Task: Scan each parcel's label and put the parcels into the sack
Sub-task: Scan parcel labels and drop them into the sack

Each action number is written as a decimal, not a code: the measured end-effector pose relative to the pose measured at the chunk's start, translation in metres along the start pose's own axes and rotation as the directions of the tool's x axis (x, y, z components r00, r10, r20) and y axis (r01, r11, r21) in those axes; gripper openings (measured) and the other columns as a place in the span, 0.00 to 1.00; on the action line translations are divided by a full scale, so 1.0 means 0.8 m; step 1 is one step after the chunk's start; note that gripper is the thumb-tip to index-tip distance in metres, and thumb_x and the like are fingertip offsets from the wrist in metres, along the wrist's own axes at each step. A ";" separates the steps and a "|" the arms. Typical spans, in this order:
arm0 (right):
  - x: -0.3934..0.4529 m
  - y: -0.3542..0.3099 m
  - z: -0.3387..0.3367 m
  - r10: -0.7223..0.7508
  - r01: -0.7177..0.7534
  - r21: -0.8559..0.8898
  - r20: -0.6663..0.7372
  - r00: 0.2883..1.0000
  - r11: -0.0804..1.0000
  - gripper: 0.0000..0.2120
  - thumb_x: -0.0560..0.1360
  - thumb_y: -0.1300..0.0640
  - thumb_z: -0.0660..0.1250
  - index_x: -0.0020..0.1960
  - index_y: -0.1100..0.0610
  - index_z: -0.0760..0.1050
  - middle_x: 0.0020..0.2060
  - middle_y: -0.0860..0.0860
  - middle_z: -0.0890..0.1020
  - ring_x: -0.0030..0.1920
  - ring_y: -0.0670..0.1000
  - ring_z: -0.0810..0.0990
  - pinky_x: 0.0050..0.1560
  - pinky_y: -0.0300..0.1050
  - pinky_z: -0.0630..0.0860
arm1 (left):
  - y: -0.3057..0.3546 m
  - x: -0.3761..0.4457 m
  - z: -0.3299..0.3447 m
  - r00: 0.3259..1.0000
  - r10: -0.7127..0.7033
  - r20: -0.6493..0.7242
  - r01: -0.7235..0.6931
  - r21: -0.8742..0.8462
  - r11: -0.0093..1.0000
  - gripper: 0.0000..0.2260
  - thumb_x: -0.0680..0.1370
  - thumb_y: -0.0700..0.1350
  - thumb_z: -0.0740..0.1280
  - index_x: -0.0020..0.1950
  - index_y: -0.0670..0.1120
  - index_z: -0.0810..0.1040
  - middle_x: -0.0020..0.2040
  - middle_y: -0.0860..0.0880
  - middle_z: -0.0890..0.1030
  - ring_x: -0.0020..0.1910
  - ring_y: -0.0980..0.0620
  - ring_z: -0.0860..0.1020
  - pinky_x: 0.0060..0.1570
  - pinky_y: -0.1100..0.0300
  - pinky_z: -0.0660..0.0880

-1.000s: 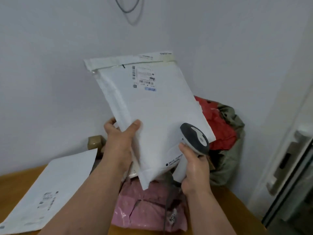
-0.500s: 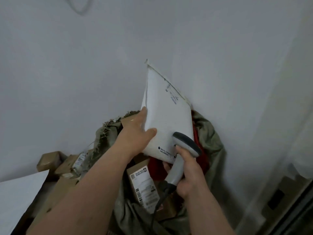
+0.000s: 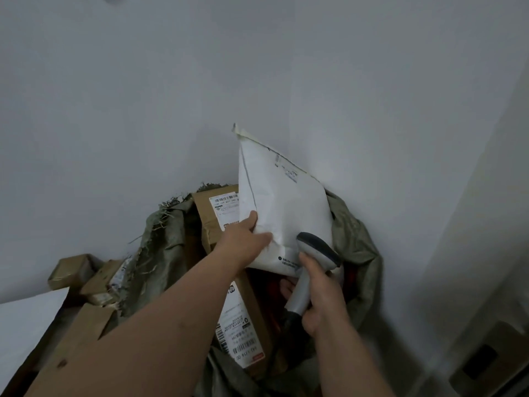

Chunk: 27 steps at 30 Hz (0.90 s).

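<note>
My left hand (image 3: 243,242) grips the lower left edge of a white padded mailer (image 3: 283,204), held upright over the mouth of the grey-green woven sack (image 3: 357,253) against the wall. A printed label runs along the mailer's upper right edge. My right hand (image 3: 320,296) holds the grey barcode scanner (image 3: 312,253) by its handle, its head just below the mailer's lower corner. Inside the sack stand brown cardboard boxes, a long one (image 3: 249,328) with a label low down and another one (image 3: 214,213) with a label behind my left hand. Something red shows deep in the sack.
Small brown boxes (image 3: 74,270) lie left of the sack beside a cardboard sheet (image 3: 83,330). A white mailer (image 3: 25,328) lies at the far left. The white wall corner is right behind the sack. A door frame (image 3: 486,282) stands at the right.
The mailer swung from facing me over the table, label in view above the scanner, to edge-on over the sack mouth. The view turned right and closer to the sack; both hands kept their holds.
</note>
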State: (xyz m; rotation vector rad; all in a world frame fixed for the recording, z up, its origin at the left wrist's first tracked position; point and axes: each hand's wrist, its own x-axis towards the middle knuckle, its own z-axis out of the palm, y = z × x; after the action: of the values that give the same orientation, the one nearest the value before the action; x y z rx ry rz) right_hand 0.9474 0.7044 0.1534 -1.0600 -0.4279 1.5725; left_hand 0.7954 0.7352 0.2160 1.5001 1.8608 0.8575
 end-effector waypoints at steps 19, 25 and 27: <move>-0.186 0.068 0.070 -0.260 0.307 -0.269 0.196 0.946 0.913 0.09 0.74 0.53 0.76 0.51 0.56 0.82 0.33 0.52 0.85 0.34 0.49 0.85 0.37 0.44 0.81 | -0.107 -0.162 -0.109 0.981 0.011 -0.195 -0.095 -0.427 0.899 0.30 0.78 0.54 0.70 0.78 0.57 0.62 0.59 0.54 0.77 0.56 0.54 0.77 0.57 0.54 0.76; -0.253 0.194 0.120 -0.089 0.202 -0.409 0.277 0.957 0.890 0.10 0.75 0.56 0.75 0.51 0.61 0.80 0.32 0.53 0.82 0.33 0.51 0.82 0.31 0.42 0.78 | -0.226 -0.252 -0.187 0.962 -0.133 -0.236 0.004 -0.478 0.878 0.24 0.79 0.53 0.68 0.74 0.53 0.69 0.55 0.55 0.80 0.54 0.52 0.79 0.63 0.47 0.76; -0.268 0.237 0.130 -0.065 0.190 -0.441 0.284 0.957 0.877 0.11 0.74 0.55 0.75 0.51 0.61 0.81 0.32 0.52 0.82 0.35 0.52 0.82 0.34 0.44 0.78 | -0.271 -0.279 -0.210 0.942 -0.211 -0.259 0.061 -0.487 0.871 0.22 0.80 0.52 0.68 0.74 0.51 0.70 0.59 0.51 0.80 0.57 0.49 0.79 0.64 0.46 0.75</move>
State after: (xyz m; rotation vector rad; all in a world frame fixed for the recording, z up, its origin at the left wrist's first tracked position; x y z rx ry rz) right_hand 0.7429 0.4784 0.1511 -1.1530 -1.0816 1.5294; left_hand 0.5771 0.4627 0.1605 0.9567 1.7623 1.4190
